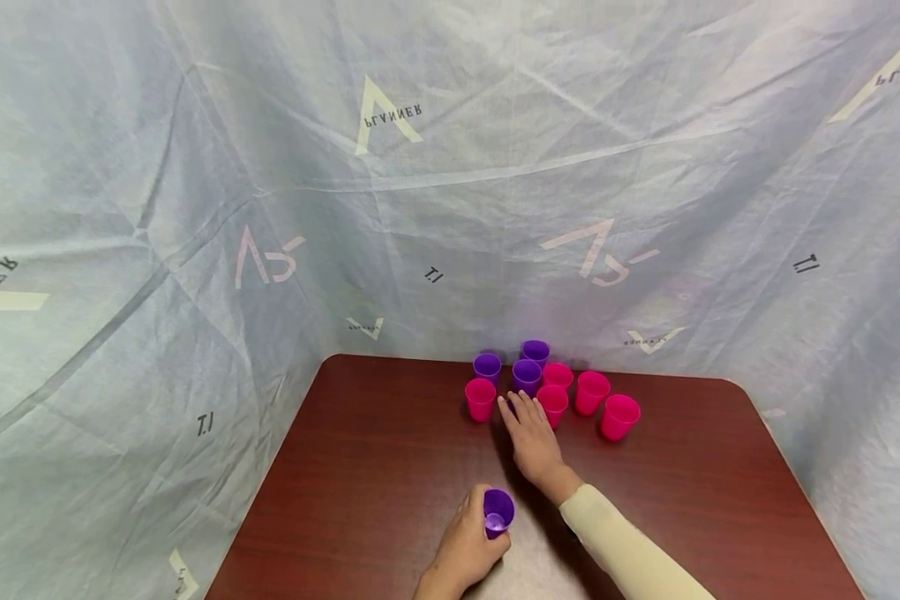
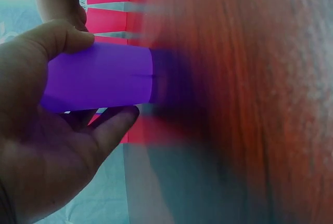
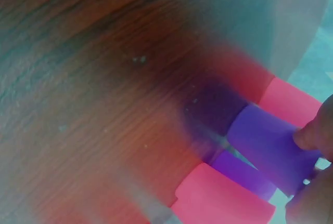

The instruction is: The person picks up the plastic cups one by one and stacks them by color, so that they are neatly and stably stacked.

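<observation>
My left hand grips a purple cup upright near the front middle of the table; in the left wrist view the thumb and fingers lie around the cup. Farther back, my right hand reaches among the cups. The right wrist view shows its thumb and a finger on a purple cup, which the hand mostly hides in the head view. Beside that hand stand a pink cup on the left and another pink cup on the right.
Behind the right hand are purple cups and a pink cup. Two more pink cups stand to the right. Grey cloth hangs around the brown table.
</observation>
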The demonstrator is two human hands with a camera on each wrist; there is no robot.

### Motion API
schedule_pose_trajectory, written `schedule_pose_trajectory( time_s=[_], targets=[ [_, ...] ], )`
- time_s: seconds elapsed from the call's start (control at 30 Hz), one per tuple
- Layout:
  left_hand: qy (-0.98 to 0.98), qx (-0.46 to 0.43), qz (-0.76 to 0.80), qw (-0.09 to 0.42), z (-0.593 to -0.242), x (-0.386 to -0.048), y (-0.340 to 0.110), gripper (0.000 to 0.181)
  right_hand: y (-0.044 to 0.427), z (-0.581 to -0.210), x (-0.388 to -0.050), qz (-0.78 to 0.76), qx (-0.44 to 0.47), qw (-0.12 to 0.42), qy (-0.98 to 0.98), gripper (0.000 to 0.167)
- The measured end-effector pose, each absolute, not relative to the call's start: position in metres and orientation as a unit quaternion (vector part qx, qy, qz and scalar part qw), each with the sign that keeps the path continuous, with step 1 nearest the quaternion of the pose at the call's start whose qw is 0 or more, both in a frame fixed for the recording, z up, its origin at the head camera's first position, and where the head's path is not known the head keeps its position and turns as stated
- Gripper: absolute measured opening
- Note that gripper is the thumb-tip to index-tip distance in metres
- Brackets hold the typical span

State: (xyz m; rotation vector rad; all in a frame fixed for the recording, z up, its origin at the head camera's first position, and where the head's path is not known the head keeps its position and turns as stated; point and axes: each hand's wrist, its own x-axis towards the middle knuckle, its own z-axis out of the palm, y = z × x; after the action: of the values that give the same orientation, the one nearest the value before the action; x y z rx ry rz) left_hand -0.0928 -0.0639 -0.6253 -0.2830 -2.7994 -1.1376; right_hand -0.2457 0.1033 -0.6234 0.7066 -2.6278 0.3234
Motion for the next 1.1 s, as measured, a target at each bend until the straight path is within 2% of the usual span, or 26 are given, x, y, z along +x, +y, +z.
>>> schedule_pose_trajectory(
  time_s=[0.3, 0.5, 0.77, 1.1],
  targets=[
    [-0.915, -0.089, -0.390, 0.051, -0.628, -0.095, -0.065, 0.065, 0.108, -0.601, -0.244, 0.193, 0.272, 0.233, -0.914, 0.059],
    [-0.918, -0.089, -0.383, 0.050, -0.629, -0.094, -0.064, 0.065, 0.109, -0.588, -0.235, 0.225, 0.261, 0.239, -0.908, 0.062],
    [-0.921, -0.084, -0.379, 0.042, -0.630, -0.094, -0.064, 0.067, 0.110, -0.570, -0.218, 0.300, 0.247, 0.222, -0.894, 0.063],
    [-0.906, -0.067, -0.417, 0.026, -0.629, -0.092, -0.064, 0.069, 0.114, -0.567, -0.200, 0.332, 0.238, 0.231, -0.883, 0.054]
  ],
)
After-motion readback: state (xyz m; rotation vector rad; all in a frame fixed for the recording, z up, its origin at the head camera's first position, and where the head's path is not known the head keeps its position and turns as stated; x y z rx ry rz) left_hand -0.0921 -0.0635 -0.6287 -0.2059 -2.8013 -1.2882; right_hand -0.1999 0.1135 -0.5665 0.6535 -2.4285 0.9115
